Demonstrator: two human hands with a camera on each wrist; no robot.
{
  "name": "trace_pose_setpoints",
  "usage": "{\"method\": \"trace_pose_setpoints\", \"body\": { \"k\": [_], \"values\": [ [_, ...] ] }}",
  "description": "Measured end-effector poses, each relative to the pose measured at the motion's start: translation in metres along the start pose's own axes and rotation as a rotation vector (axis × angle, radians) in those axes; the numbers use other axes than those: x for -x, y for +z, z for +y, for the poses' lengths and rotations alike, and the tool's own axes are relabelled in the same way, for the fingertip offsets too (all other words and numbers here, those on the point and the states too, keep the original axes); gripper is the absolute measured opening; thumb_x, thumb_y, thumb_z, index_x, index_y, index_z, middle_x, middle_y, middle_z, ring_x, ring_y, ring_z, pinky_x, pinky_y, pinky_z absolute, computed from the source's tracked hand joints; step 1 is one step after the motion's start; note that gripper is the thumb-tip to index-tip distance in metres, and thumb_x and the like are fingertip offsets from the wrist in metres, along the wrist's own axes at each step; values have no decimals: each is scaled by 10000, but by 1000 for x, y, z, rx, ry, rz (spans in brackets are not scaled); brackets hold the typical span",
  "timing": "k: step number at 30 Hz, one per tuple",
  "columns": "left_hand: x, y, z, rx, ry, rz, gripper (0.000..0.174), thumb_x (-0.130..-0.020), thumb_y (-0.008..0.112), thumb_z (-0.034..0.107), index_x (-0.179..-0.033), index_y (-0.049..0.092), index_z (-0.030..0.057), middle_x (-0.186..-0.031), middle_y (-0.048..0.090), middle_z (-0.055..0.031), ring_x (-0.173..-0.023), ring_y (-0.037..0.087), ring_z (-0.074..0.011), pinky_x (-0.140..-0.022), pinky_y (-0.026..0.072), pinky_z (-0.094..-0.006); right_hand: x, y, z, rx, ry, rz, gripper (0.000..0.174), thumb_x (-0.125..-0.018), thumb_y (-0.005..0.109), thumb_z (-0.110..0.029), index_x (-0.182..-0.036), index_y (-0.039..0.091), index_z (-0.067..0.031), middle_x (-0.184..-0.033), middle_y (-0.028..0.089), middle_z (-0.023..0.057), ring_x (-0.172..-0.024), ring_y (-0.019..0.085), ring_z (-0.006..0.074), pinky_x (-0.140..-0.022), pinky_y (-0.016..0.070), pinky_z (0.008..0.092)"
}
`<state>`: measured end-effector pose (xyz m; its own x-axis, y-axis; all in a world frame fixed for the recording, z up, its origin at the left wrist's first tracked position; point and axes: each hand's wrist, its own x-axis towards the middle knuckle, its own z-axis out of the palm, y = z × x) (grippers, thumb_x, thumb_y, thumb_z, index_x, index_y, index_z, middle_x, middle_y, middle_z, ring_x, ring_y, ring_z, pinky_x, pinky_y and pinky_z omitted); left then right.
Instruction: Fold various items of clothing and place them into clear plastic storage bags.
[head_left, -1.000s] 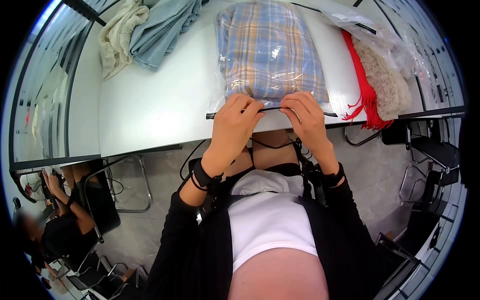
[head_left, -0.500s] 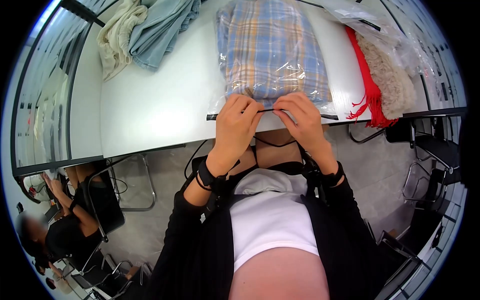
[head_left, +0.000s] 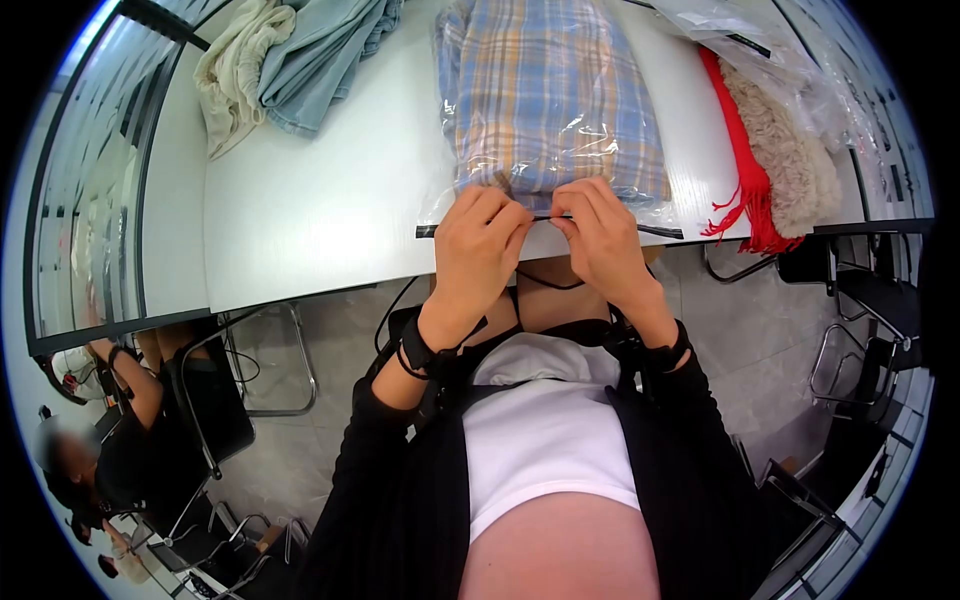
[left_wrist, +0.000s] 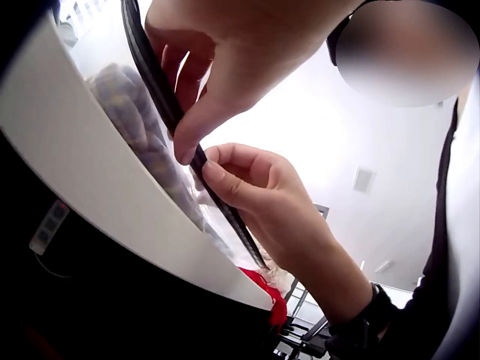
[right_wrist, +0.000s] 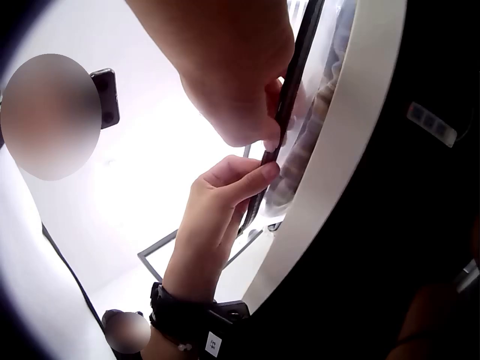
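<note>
A blue and yellow plaid garment point(head_left: 550, 95) lies folded inside a clear plastic bag point(head_left: 440, 190), its black closure strip point(head_left: 660, 232) along the table's front edge. My left hand point(head_left: 478, 245) pinches this strip between thumb and fingers near its middle. Just to the right, my right hand point(head_left: 603, 245) pinches the same strip, thumb toward me. In the left wrist view the strip point(left_wrist: 152, 71) runs slantwise through both hands, with the right thumb point(left_wrist: 232, 187) pressed on its face. The right wrist view shows the left thumb point(right_wrist: 255, 180) against the strip as well.
Light blue jeans point(head_left: 320, 70) and a cream garment point(head_left: 235, 75) lie at the table's back left. On the right are a red fringed scarf point(head_left: 745, 180), a beige fluffy piece point(head_left: 795, 165) and loose clear plastic packaging point(head_left: 740, 30). Another person point(head_left: 130, 450) sits at left.
My right hand has shifted left along the strip, closer to my left hand, which stays about where it was. Both hands keep pinching the strip.
</note>
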<state>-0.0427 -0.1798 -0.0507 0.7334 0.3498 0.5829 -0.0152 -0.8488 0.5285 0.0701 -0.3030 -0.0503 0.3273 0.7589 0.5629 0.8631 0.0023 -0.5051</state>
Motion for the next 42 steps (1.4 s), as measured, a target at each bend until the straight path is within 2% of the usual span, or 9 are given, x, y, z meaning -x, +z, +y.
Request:
{"method": "trace_pose_setpoints", "body": {
  "k": [6,12,15,18,23,29,32,39,42],
  "values": [
    [0,-1,-5,-2,-24,-21,123,-662,684,20,-719,587,71,-685,495,-41,-670,508,-229,-580,432,-343,-2,1,-2,-24,-65,11,187,-694,646,23,-847,541,0,-867,575,95,-801,545,279,-685,460,357],
    [-1,-8,-1,25,-55,-62,148,-694,711,73,-813,623,77,-760,541,-40,-729,541,-226,-608,450,-325,-4,7,-2,-23,-50,3,162,-714,633,27,-837,530,1,-864,573,101,-807,545,275,-691,459,350],
    [3,-16,-1,-55,-42,-66,176,-694,720,90,-847,634,77,-811,565,-36,-775,550,-224,-645,456,-327,-5,9,-1,15,-49,-17,154,-727,619,31,-835,514,3,-855,569,102,-808,540,276,-691,456,349],
    [3,-29,-2,-120,-54,-51,170,-685,742,84,-835,664,70,-833,594,-44,-785,563,-217,-643,459,-313,-3,9,-1,32,-34,-19,157,-733,615,32,-842,505,3,-857,567,100,-812,538,278,-692,456,350],
    [11,-35,-14,-139,9,-52,160,-689,710,62,-825,625,74,-809,573,-26,-792,537,-211,-683,428,-330,-3,6,-4,-19,5,-49,186,-723,642,15,-865,523,-3,-893,573,96,-839,546,275,-707,462,348],
    [9,-31,-18,-142,35,-46,132,-671,727,54,-777,649,67,-784,602,-27,-793,551,-217,-689,440,-329,-7,10,-6,-16,-86,-56,212,-706,680,-25,-887,570,-15,-927,586,86,-849,553,268,-707,467,344],
    [9,-32,-17,-141,25,-69,144,-671,728,55,-790,649,69,-801,601,-28,-807,551,-219,-696,442,-333,-7,17,-5,0,-55,-37,198,-708,683,-38,-877,580,-30,-923,588,69,-850,557,252,-694,471,338],
    [14,-35,-17,-154,18,-114,196,-669,735,78,-844,647,75,-841,595,-29,-832,546,-225,-718,450,-346,-8,18,-11,133,-47,-126,141,-729,624,-42,-865,588,-48,-832,533,54,-791,537,232,-652,470,333],
    [15,-36,-19,-177,28,-123,227,-668,747,105,-872,651,77,-944,589,-63,-861,550,-234,-739,452,-344,-7,19,-9,153,-32,-137,145,-721,603,-31,-864,577,-45,-810,513,57,-773,531,236,-639,464,338]
  ]
}}
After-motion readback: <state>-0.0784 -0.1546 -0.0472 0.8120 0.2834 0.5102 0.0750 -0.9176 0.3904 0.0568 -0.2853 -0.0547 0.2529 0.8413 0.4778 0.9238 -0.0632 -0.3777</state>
